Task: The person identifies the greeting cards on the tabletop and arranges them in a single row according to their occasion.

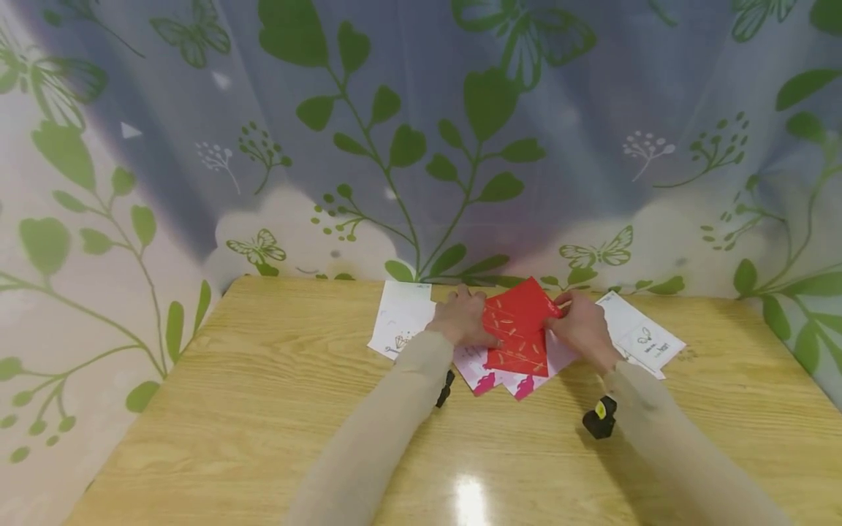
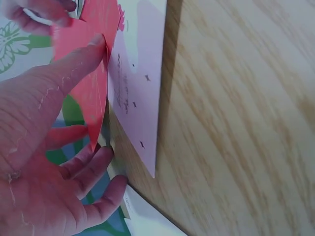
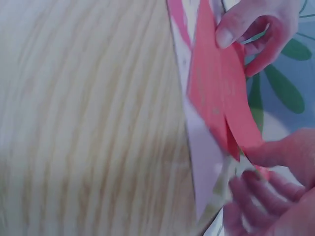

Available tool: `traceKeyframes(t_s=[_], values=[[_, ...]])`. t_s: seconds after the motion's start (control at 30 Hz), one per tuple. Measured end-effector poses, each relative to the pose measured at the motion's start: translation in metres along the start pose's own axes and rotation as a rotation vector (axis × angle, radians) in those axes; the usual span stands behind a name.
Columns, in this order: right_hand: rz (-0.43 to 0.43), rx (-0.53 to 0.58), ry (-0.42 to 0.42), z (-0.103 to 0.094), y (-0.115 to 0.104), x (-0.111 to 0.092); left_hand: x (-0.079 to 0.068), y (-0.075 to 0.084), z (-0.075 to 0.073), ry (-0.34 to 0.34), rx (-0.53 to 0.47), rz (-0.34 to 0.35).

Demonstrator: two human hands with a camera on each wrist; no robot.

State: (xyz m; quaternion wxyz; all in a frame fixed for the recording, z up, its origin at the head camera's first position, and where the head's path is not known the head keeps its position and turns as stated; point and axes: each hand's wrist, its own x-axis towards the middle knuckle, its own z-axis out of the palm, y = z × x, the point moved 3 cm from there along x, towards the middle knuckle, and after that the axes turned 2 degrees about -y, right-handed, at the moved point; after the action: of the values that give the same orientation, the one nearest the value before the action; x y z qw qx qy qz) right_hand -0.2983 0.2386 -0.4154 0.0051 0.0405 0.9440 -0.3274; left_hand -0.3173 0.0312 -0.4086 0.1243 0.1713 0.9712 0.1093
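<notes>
A red envelope (image 1: 516, 329) with gold leaf-like marks is held tilted above the table. My left hand (image 1: 460, 318) grips its left side; the left wrist view shows the thumb (image 2: 91, 54) on the front and fingers behind. At the other end, my right hand (image 1: 582, 327) pinches the edge between thumb and fingers. In the right wrist view a red flap (image 3: 243, 125) stands apart from the envelope's body there. Beneath the envelope lie two pink-and-white cards (image 1: 525, 387), partly covered by it.
A white card (image 1: 403, 314) with a small drawing lies left of my left hand. White printed cards (image 1: 647, 337) overlap beyond my right hand. The wooden table (image 1: 263, 409) meets a leaf-patterned curtain (image 1: 408, 183) at its back edge.
</notes>
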Motion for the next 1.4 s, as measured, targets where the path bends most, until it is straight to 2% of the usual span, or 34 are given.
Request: traceKeyframes(t_s=[0.1,0.2,0.37,0.43,0.47,0.53,0.7,0.77,0.83,0.93,1.07,1.27,1.4], values=[[-0.045,0.078,0.039,-0.001,-0.005,-0.003,0.0,-0.002,0.001,0.004,-0.031,-0.01],[-0.035,0.198,0.046,-0.002,-0.009,-0.005,0.0,-0.005,0.001,0.007,-0.128,0.008],[0.048,0.493,0.019,-0.01,-0.018,-0.01,0.004,-0.01,-0.01,0.018,-0.526,0.096],[0.074,0.587,0.005,-0.013,-0.02,-0.013,0.004,-0.011,-0.017,0.038,-0.653,0.126],[0.085,0.616,0.0,-0.015,-0.02,-0.014,0.003,-0.013,-0.02,0.052,-0.684,0.14],[0.099,0.654,-0.008,-0.018,-0.021,-0.017,0.001,-0.015,-0.024,0.054,-0.743,0.159],[0.105,0.678,-0.01,-0.019,-0.023,-0.023,-0.006,-0.021,-0.024,-0.031,-0.927,0.159],[0.104,0.685,-0.014,-0.018,-0.025,-0.026,-0.01,-0.024,-0.023,-0.023,-0.994,0.139],[0.1,0.688,-0.03,-0.016,-0.027,-0.03,-0.013,-0.027,-0.022,0.012,-1.057,0.122],[0.084,0.688,-0.064,-0.011,-0.032,-0.037,-0.021,-0.032,-0.022,0.08,-1.116,0.094],[0.053,0.702,-0.095,-0.004,-0.042,-0.048,-0.033,-0.042,-0.021,0.134,-1.151,0.096],[0.019,0.66,-0.102,0.008,-0.057,-0.062,-0.057,-0.058,-0.021,0.175,-1.095,0.086],[0.018,0.656,-0.118,0.022,-0.067,-0.068,-0.075,-0.073,-0.021,0.178,-1.049,0.062]])
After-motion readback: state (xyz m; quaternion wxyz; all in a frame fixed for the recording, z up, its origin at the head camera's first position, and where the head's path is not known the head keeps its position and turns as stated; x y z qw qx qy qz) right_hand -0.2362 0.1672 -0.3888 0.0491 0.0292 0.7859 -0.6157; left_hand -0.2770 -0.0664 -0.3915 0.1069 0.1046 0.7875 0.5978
